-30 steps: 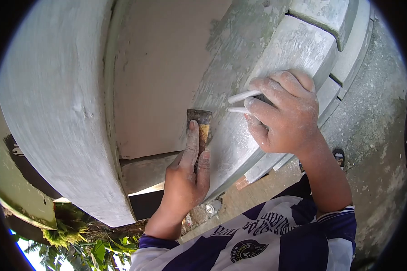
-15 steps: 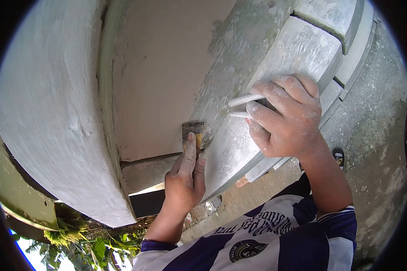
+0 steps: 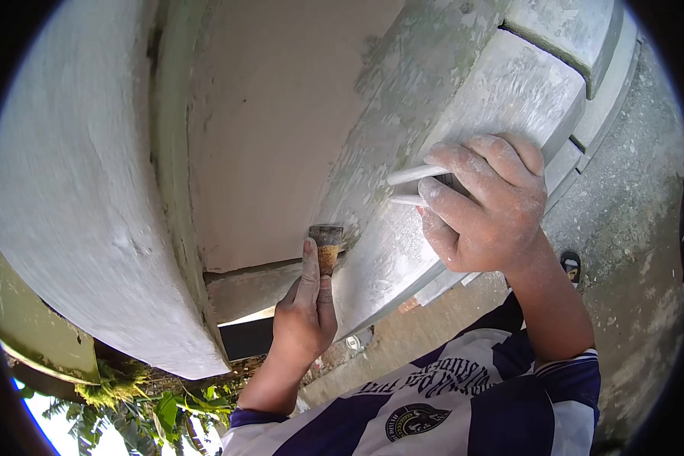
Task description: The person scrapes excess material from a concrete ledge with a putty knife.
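My left hand (image 3: 302, 315) grips a small flat scraper (image 3: 327, 247), dark at its top edge and worn yellow-brown below. One finger lies along its side. The scraper is at the lower corner of a smooth beige panel (image 3: 273, 129), beside a patchy grey-green strip (image 3: 410, 99). My right hand (image 3: 494, 201), coated in white dust, is closed around a white-coated piece (image 3: 416, 175) with two thin pale edges jutting left and a dark gap between them. Its kind I cannot tell. That hand is over a whitish ledge (image 3: 501, 91).
A broad whitish curved surface (image 3: 76, 175) rises on the left. Below the panel runs a narrow ledge (image 3: 251, 292) with a dark gap under it. Rough concrete ground (image 3: 615, 197) lies at right, with a sandalled foot (image 3: 571, 266). Green plants (image 3: 167, 410) grow at lower left.
My left hand and the scraper have moved slightly down, and more of the scraper's worn face shows. My right hand keeps its grip, slightly lower in view.
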`<action>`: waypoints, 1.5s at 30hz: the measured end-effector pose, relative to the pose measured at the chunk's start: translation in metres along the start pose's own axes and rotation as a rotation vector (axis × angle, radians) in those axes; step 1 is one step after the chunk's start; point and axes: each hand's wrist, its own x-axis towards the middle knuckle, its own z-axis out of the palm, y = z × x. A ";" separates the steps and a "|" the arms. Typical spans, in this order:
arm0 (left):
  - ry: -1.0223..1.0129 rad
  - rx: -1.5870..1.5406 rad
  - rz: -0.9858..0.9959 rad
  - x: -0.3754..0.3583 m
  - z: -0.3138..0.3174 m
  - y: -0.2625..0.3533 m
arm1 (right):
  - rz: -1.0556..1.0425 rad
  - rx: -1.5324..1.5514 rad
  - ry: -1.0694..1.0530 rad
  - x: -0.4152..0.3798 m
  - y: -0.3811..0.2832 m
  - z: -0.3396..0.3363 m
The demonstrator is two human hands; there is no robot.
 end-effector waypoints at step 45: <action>-0.024 -0.157 -0.205 0.021 0.000 0.028 | 0.010 0.018 0.030 0.001 -0.001 0.000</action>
